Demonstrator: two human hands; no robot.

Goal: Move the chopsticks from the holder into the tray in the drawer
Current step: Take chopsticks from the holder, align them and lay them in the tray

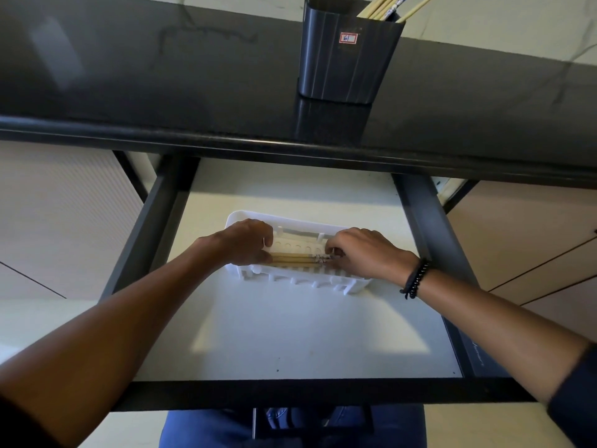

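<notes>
Your bare forearms come in from the bottom corners and meet over the drawer. Your left hand [245, 242] curls its fingers down round the plain ends of the chopsticks [292, 258], and your right hand [365, 252] pinches their other ends between thumb and fingertips, so both hands hold the same small bundle. A dark beaded bracelet [415, 279] sits on your right wrist. The chopsticks are pale, straw-coloured sticks lying side by side and level, with darker patterned bands at the end by your right hand. Your hands cover both tips. They lie inside the tray [290, 279], a white plastic one with a notched near wall and a row of round holes along its far side. You cannot tell whether they rest on its floor or hang just above it. The tray sits on the pale floor of the open drawer [290, 394], toward the back. A glossy black countertop [161, 69] overhangs the drawer's rear. On it stands the holder [342, 63], dark and ribbed, with a red-bordered label [348, 38] reading 61. The remaining chopsticks [381, 6] lean out of its top toward the right.
</notes>
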